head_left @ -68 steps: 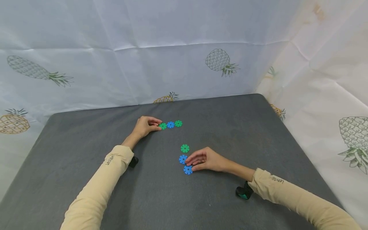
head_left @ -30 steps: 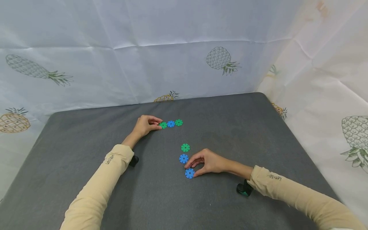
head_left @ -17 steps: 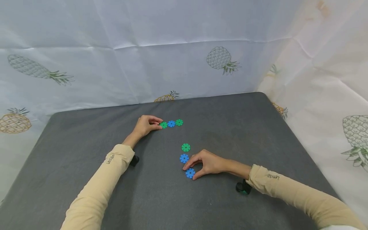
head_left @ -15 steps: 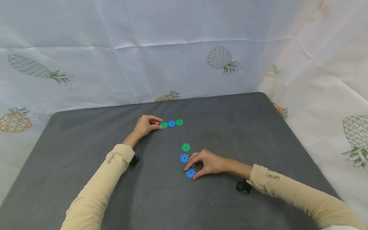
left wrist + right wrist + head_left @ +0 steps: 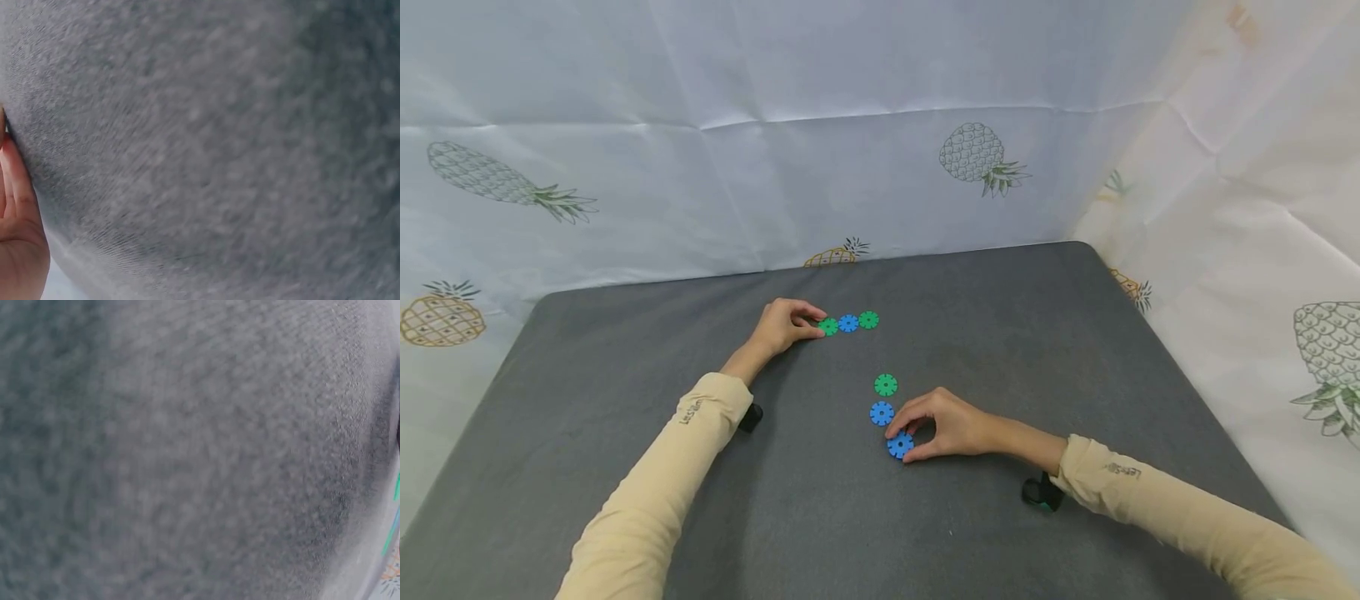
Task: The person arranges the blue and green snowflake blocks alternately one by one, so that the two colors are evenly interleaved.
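Observation:
My left hand (image 5: 781,323) pinches a green notched disc (image 5: 827,327) by its left edge. This disc ends a short row, followed by a blue disc (image 5: 848,323) and another green disc (image 5: 868,320); their edges meet, but whether they interlock I cannot tell. Nearer to me, my right hand (image 5: 946,423) holds a blue notched disc (image 5: 900,445) between thumb and fingers, slightly apart from the loose blue disc (image 5: 882,413). Beyond that lies a loose green disc (image 5: 886,385). Part of the left hand (image 5: 22,231) shows in the left wrist view, without any disc.
A dark grey cloth covers the table (image 5: 820,500). White curtain (image 5: 700,183) with pineapple prints hangs behind it and along the right side. A black wrist device (image 5: 1042,492) sits under the right wrist; another black device (image 5: 750,417) is at the left wrist.
My right hand has drawn its blue disc towards me, away from the other blue disc, then brought it slightly back up and right. The left hand and its row have hardly moved.

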`<state>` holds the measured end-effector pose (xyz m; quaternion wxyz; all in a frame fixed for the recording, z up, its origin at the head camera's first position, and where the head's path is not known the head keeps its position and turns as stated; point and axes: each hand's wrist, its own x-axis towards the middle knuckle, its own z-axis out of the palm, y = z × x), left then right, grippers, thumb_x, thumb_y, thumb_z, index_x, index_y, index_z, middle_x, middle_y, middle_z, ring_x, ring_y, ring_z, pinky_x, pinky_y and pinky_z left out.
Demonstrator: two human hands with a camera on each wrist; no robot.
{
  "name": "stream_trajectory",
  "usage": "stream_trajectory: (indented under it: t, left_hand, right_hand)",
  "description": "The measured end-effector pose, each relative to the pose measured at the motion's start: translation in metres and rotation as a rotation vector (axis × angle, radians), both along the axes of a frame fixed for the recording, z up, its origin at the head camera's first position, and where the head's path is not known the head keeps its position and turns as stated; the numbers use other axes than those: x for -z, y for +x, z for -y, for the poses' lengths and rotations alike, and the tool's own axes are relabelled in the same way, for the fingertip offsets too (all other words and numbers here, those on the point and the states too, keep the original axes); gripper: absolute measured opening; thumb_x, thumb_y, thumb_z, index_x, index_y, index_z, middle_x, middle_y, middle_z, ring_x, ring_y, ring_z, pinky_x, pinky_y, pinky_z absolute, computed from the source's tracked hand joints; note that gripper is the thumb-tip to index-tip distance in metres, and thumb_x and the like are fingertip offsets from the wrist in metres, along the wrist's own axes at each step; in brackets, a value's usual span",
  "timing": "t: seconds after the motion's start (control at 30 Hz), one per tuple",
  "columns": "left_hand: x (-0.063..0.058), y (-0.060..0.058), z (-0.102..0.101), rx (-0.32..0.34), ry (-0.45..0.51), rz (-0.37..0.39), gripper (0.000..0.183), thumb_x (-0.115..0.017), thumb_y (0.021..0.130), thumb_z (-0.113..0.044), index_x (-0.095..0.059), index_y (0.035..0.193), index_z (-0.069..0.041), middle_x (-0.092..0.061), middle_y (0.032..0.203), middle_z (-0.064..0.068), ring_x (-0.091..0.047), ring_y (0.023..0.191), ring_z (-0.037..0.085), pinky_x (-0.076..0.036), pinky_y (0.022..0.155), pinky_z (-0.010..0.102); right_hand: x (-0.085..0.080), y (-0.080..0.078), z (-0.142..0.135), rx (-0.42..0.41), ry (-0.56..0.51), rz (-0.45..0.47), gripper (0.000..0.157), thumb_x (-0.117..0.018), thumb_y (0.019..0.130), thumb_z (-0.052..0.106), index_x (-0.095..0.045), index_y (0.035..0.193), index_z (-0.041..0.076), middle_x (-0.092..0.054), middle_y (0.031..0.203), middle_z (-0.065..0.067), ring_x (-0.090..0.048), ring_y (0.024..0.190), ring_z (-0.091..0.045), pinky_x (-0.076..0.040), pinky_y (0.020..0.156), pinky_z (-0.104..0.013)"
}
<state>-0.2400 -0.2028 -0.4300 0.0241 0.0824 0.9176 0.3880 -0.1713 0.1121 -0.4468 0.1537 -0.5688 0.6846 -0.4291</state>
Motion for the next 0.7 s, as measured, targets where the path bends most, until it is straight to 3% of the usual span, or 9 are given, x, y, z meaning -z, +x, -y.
stream_trajectory:
  t: [0.43, 0.57, 0.7]
  left_hand:
    - [-0.01, -0.004, -0.003, 0.024, -0.057, 0.046, 0.024, -0.078, 0.08, -0.006, -0.072, 0.102, 0.003, -0.069, 0.09, 0.013, -0.064, 0.08, 0.023, -0.052, 0.072, 0.033]
    - [-0.014, -0.005, -0.007, 0.031, -0.093, 0.054, 0.023, -0.078, 0.08, -0.006, -0.072, 0.101, 0.003, -0.067, 0.09, 0.013, -0.061, 0.079, 0.022, -0.05, 0.071, 0.033]
    - [-0.015, -0.005, -0.01, 0.018, -0.127, 0.072, 0.023, -0.077, 0.081, -0.008, -0.072, 0.102, 0.001, -0.066, 0.091, 0.012, -0.061, 0.079, 0.022, -0.051, 0.073, 0.035]
  right_hand:
    - [-0.004, -0.002, -0.005, 0.057, -0.004, 0.159, 0.028, -0.078, 0.081, 0.009, -0.07, 0.107, 0.0, -0.069, 0.107, -0.01, -0.066, 0.095, -0.014, -0.055, 0.078, -0.027]
    - [-0.004, -0.002, -0.005, 0.091, -0.028, 0.293, 0.031, -0.078, 0.079, 0.006, -0.069, 0.107, -0.003, -0.069, 0.107, -0.013, -0.067, 0.097, -0.016, -0.056, 0.079, -0.03]
    - [-0.007, -0.003, -0.004, 0.143, -0.077, 0.492, 0.034, -0.078, 0.077, -0.001, -0.067, 0.108, -0.008, -0.067, 0.107, -0.021, -0.066, 0.098, -0.018, -0.055, 0.08, -0.036]
